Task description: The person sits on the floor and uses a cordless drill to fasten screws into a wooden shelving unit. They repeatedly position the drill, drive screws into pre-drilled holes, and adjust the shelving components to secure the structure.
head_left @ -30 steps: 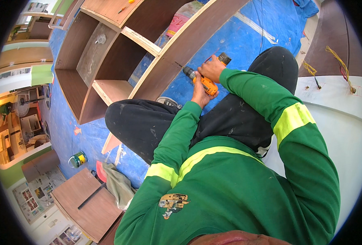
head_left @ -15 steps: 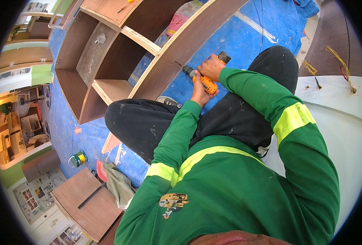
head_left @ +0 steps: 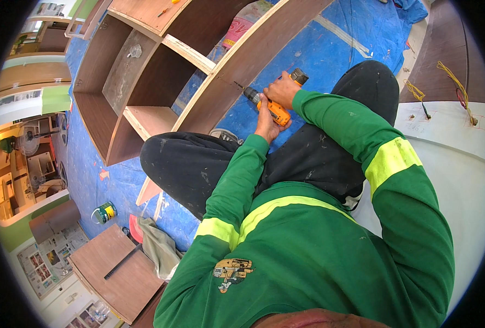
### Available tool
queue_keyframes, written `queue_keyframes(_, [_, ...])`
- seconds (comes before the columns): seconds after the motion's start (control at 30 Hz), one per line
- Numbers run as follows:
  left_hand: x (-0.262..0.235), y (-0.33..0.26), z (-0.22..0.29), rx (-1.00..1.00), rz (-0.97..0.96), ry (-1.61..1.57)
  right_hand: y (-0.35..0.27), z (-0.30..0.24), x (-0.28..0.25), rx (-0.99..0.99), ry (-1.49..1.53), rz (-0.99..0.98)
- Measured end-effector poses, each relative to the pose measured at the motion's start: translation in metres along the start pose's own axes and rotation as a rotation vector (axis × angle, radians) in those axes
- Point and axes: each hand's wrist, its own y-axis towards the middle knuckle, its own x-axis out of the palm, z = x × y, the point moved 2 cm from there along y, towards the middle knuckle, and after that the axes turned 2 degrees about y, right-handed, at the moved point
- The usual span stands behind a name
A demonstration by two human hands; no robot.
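Note:
Both of my hands grip an orange and black cordless drill (head_left: pixel 278 114). My left hand (head_left: pixel 267 122) is closed around its body behind the dark chuck (head_left: pixel 250 94). The fingers of my right hand (head_left: pixel 282 91) wrap the handle, and the black battery end (head_left: pixel 299 76) shows beyond them. A thin bit points up and left at the brown side panel (head_left: pixel 220 98) of a wooden shelf unit. The bit's tip is at the panel's face; whether it has entered the wood I cannot tell.
The open-compartment shelf unit (head_left: pixel 144 116) lies on a blue floor sheet (head_left: pixel 122 183). My bent legs (head_left: pixel 187 164) flank the drill. Yellow wires (head_left: pixel 454 82) stick out of a white panel at right. A paint can (head_left: pixel 104 212), a cloth (head_left: pixel 157 243) and a brown board (head_left: pixel 108 268) lie at lower left.
The drill and both hands have shifted very slightly up and left, toward the side panel. My grip on it looks the same.

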Motion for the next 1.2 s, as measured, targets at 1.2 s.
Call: queue_keyframes(1.2, [-0.009,0.007,0.01,0.027,-0.094,-0.023,0.013,-0.003,-0.011,0.015,0.029,0.0])
